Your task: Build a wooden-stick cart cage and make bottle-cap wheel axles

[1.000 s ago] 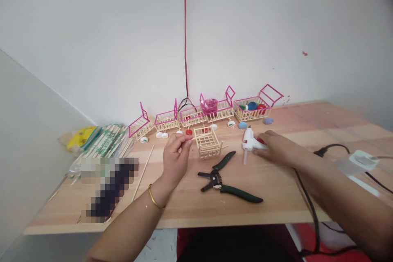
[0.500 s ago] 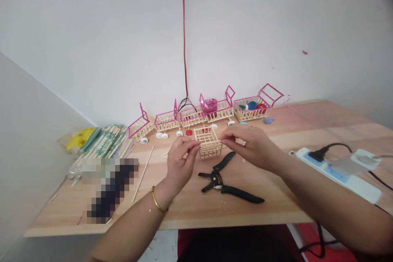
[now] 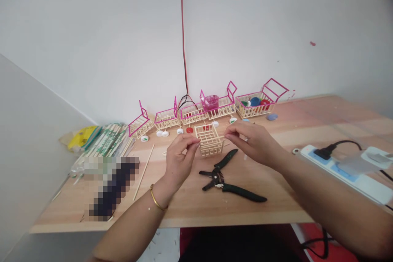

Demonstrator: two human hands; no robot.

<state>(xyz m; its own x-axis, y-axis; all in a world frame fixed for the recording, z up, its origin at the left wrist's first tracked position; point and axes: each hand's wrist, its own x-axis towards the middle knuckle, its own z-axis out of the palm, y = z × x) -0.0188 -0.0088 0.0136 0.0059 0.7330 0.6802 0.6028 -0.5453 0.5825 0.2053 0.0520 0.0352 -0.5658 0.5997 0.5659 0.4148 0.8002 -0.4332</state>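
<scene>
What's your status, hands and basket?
Left hand, right hand pinched, either side of stick basket; anything held unclear. Basket stands on table. Pliers lie open in front.

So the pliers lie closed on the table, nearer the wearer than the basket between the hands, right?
Not closed: the head view shows the pliers open, handles spread. They do lie on the table, nearer the wearer than the basket between left hand and right hand.
</scene>
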